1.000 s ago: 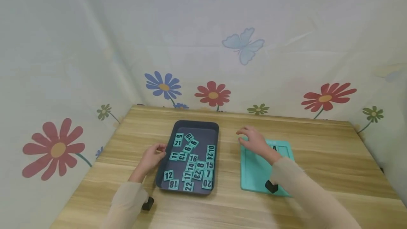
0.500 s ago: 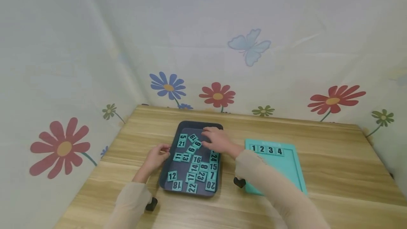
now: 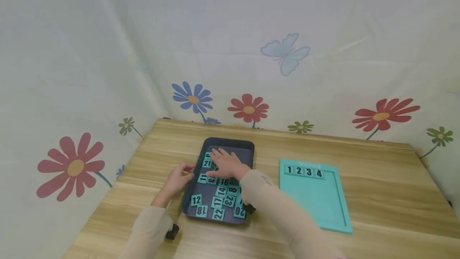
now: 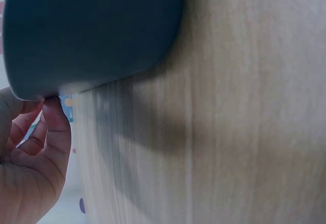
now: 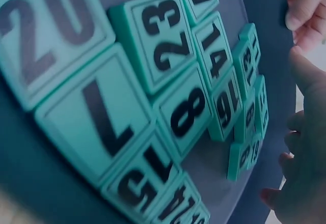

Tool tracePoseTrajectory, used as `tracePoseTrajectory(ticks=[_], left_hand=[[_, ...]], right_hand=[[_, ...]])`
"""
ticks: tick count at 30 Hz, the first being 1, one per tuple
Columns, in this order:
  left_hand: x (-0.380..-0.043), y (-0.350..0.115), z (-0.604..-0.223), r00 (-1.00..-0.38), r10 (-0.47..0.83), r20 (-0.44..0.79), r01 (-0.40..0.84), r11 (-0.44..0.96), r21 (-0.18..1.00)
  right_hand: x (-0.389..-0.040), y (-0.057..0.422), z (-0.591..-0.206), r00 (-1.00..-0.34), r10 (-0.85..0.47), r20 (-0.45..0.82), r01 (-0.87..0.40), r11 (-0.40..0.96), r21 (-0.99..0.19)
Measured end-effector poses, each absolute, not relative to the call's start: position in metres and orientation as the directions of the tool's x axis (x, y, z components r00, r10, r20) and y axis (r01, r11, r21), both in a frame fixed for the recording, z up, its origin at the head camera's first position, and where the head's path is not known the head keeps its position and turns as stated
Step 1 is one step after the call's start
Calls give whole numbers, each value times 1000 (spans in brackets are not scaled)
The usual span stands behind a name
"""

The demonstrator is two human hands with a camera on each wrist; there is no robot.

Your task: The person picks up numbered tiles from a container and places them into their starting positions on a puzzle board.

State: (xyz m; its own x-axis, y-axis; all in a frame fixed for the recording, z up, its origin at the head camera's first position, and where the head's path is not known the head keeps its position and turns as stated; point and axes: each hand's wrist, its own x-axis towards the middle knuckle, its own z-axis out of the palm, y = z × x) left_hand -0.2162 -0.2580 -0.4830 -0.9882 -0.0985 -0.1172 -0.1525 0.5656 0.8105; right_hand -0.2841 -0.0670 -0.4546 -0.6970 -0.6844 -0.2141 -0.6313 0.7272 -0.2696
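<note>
My right hand (image 3: 227, 164) is over the upper left of a dark tray (image 3: 245, 157), fingers spread, fingertips close over the tile numbered 5 (image 3: 207, 155) and nothing gripped. Tile 21 (image 3: 207, 164) lies just below that one. The hand hides some of the number tiles beneath it. At the tray's left side, my left hand (image 3: 180, 178) pinches the rim between thumb and fingers, as the left wrist view shows up close. Green tiles such as 23 (image 5: 159, 40) and 8 (image 5: 184, 109) fill much of the tray, turned various ways, in the right wrist view.
To the right of the tray lies a turquoise board (image 3: 312, 199) with a raised border. Tiles 1, 2, 3 and 4 (image 3: 319, 173) stand in a row along its top. A flower-printed curtain (image 3: 215, 51) rises behind the wooden table (image 3: 381, 195).
My right hand has swung left from above the board to the tray's upper left, uncovering the row of tiles. The left hand has stayed at the rim, while the view has shifted slightly.
</note>
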Motion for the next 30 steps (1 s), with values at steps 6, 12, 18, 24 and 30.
tracePoseTrajectory(ticks=[6, 12, 18, 24, 30], left_hand=[[-217, -256, -484, -990, -75, -119, -140, 553, 821], [-215, -257, -483, -998, -31, -54, -62, 531, 845], [-216, -254, -481, -992, -73, -98, -122, 544, 830], [-217, -256, -484, -990, -91, -112, -144, 565, 812], [-217, -258, -486, -990, -99, -101, -140, 567, 812]], right_hand=[[-283, -73, -464, -686, -658, -310, -611, 753, -246], [-288, -68, -466, -706, -638, -306, -574, 769, -279], [-291, -60, -463, -711, -640, -293, -584, 769, -262], [-290, -51, -455, -709, -651, -272, -610, 759, -227], [-294, -42, -452, -707, -669, -228, -632, 743, -221]])
